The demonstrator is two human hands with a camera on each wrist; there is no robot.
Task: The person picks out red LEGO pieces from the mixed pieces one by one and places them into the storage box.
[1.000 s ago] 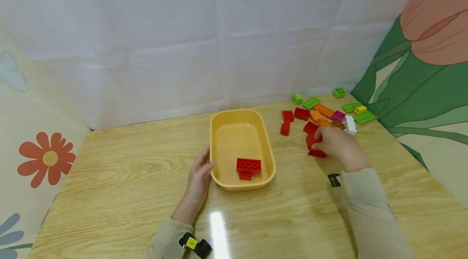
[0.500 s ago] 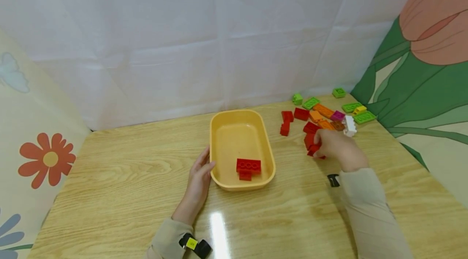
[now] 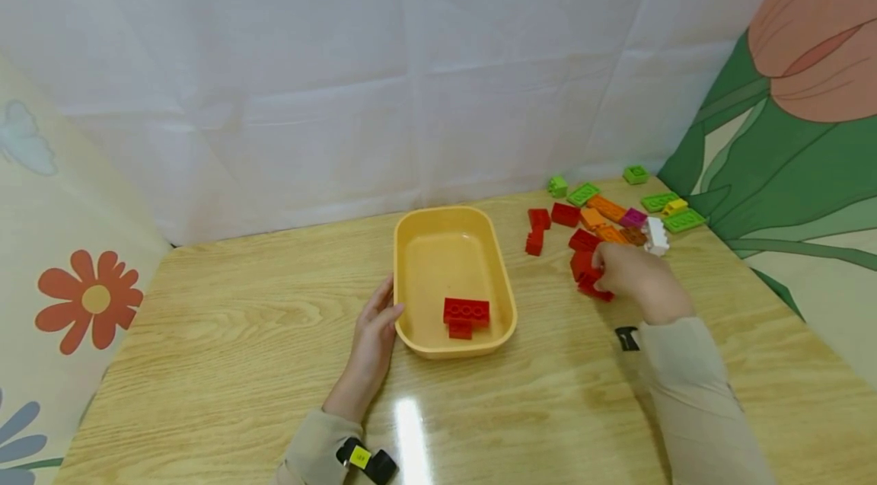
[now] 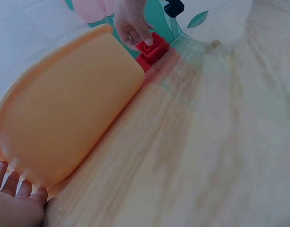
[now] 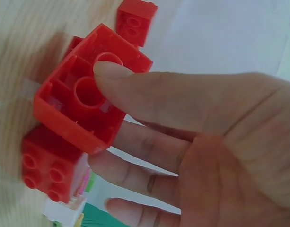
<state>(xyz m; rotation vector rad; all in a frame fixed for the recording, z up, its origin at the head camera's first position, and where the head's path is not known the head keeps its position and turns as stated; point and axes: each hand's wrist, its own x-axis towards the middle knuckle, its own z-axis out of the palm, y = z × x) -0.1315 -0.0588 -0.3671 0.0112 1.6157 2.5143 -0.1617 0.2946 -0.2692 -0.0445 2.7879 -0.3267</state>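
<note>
My left hand (image 3: 372,336) rests at the left side of a yellow tray (image 3: 503,272), thumb at its rim. In the left wrist view, the fingers (image 4: 11,182) lie against the tray's outer wall. Inside the tray, near its front, are a long red brick (image 3: 466,310) with its hollow side showing and a smaller red brick (image 3: 460,330). To the right, my right hand (image 3: 633,279) pinches a red toy brick (image 5: 64,106) between thumb and fingers, its hollow underside turned to the thumb. A studded red brick (image 5: 48,163) lies close beside it.
Two red bricks (image 3: 534,242) sit between tray and right hand, with another red brick (image 3: 566,214) behind. Farther right lie orange bricks (image 3: 606,207), green bricks (image 3: 684,221), a white brick (image 3: 655,236) and a magenta brick (image 3: 633,218). A white cloth (image 3: 308,127) hangs behind the table.
The right hand and its red brick have shifted and turned slightly among the other red bricks. The left hand and tray stay in place.
</note>
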